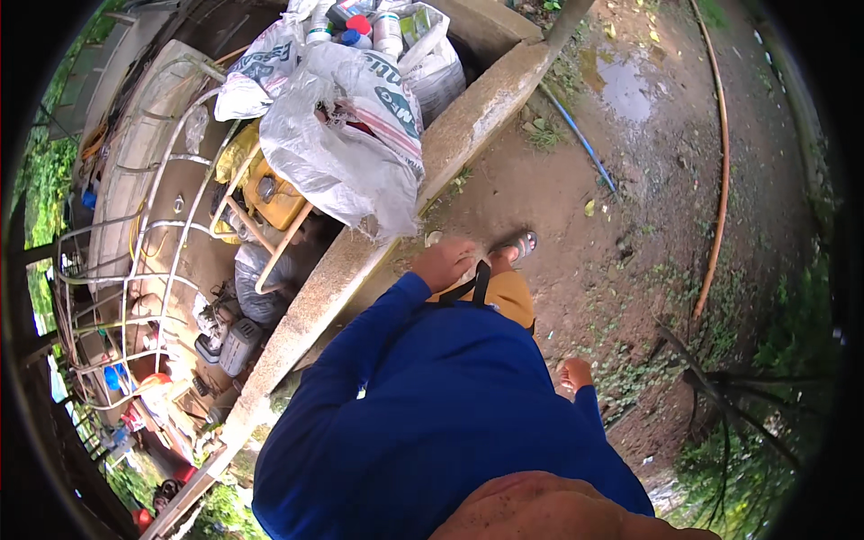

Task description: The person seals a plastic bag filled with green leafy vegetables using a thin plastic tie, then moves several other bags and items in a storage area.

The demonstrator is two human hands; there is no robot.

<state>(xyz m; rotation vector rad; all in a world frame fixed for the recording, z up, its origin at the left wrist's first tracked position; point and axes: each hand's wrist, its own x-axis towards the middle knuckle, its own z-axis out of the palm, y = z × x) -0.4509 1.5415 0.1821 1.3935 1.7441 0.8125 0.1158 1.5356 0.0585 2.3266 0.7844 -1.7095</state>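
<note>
My left hand (444,264), in a blue sleeve, is held in front of my waist with its fingers curled. Something pale shows beside the fingertips, too small to make out. Just right of that hand, a black strap (481,283) hangs over my yellow-brown shorts (514,295). My right hand (574,373) is out at my right side, its fingers bent inward and nothing visible in them; my body hides most of that arm. A low concrete wall (337,275) runs along my left, close to the left hand. One sandalled foot (517,247) shows ahead on the ground.
White woven sacks (337,135) with bottles and cans (388,33) sit over the wall ahead left. Beyond it stand a yellow machine (273,193), a bent pipe frame (166,180) and a grey engine-like part (240,346). An orange hose (723,162), blue pipe (580,137) and puddle (625,88) lie right.
</note>
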